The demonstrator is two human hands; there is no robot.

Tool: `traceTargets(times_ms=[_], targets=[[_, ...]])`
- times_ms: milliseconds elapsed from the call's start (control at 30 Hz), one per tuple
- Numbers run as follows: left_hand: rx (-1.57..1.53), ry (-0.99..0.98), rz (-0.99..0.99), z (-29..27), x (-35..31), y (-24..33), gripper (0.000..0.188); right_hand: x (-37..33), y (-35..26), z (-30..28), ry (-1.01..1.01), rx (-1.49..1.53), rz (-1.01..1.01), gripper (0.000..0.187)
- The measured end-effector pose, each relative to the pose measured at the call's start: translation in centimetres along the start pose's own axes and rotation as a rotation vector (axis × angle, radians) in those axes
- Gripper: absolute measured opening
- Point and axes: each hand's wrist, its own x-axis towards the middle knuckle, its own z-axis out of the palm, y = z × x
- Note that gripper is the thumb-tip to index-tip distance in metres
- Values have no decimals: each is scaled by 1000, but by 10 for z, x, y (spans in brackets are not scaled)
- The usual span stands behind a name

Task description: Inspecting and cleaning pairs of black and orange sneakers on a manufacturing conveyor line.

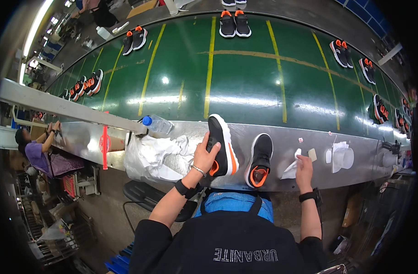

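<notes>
My left hand (203,156) is wrapped round a black sneaker (220,141) with a white sole and orange trim, lifted and tilted so its sole edge faces right. Beside it, a matching sneaker (262,155) lies on the metal ledge (238,132), toe pointing away, its orange lining showing. To the right, my right hand (304,168) has its fingers closed at the edge of a small white cloth (290,171) just above the ledge. A pale beige block (312,155) lies right next to those fingers.
Beyond the ledge runs a green conveyor belt (245,82) with several pairs of sneakers (235,23). A water bottle (158,123) and crumpled white cloths (158,155) lie left, under a metal bar (72,105). A white roll (343,158) sits right. Another person (40,150) works far left.
</notes>
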Motion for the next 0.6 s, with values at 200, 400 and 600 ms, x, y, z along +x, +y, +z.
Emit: traceTargets(times_ms=[200,400,600], targets=[[129,-91,-20,3,-21,13,65,-24,-62,27,-339,523,308,70],[293,-143,64,32,-29,18,75,-56,-34,122,-294,531,437,68],[122,-365,240,40,-27,-12,86,-47,-79,93,-280,439,452,64]])
